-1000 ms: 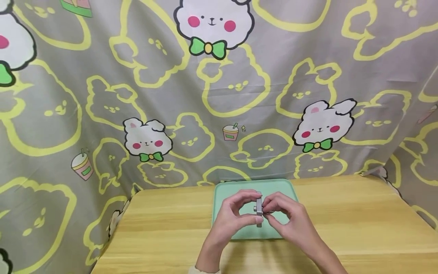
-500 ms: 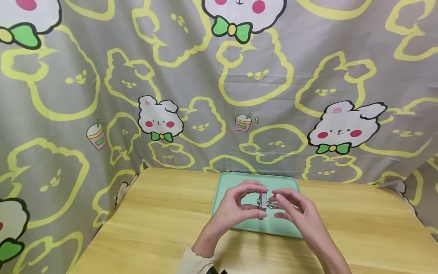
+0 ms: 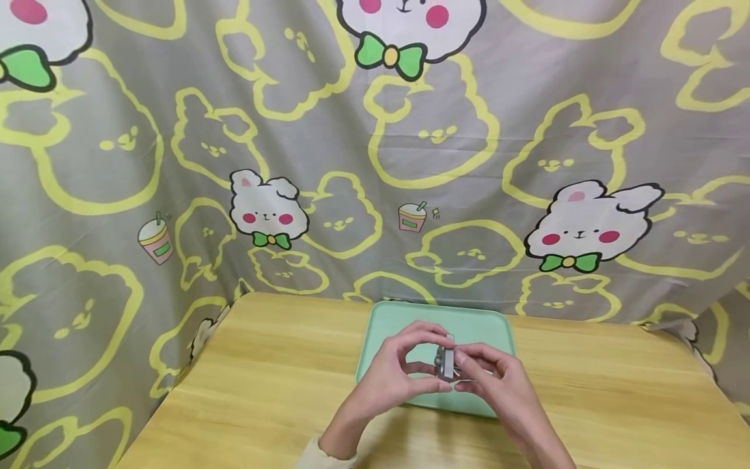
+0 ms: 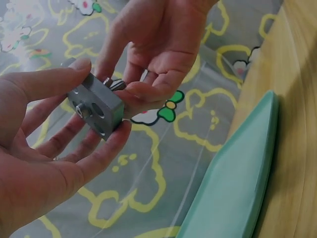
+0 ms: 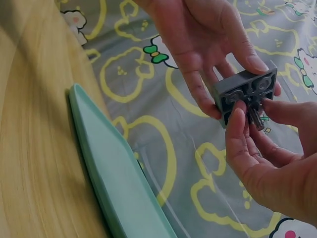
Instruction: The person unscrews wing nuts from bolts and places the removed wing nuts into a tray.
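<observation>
A: Where's the grey block [image 3: 447,365]?
B: Up in the air between the two hands, at about 5 o'clock from the middle of the head view. From the head camera it lies in front of the tray.
A: What's on it?
B: The left wrist view shows a flat face with round holes and a round stud [image 4: 82,110]. On the recessed other face, in the right wrist view, a threaded screw [image 5: 257,120] points between 5 and 6 o'clock.
A: And the fingers?
B: The left hand [image 3: 394,371], at 9 o'clock from the block, grips it by opposite edges, thumb on one and fingers on the other.
A: The right hand [image 3: 505,385]?
B: At 3 o'clock, thumb and fingers drawn in narrow and curled round the screw, close against the block. How hard they squeeze, I can't tell.
A: Further out?
B: A pale green tray [image 3: 404,319] on the wood-grain table [image 3: 252,371]; in the left wrist view it sits at 4 o'clock from the block. A cream sleeve [image 3: 325,454] shows at 8 o'clock in the head view, seen from the block. Grey cloth [image 3: 351,260] with yellow outlines and white rabbits hangs past the table at 12 o'clock.
</observation>
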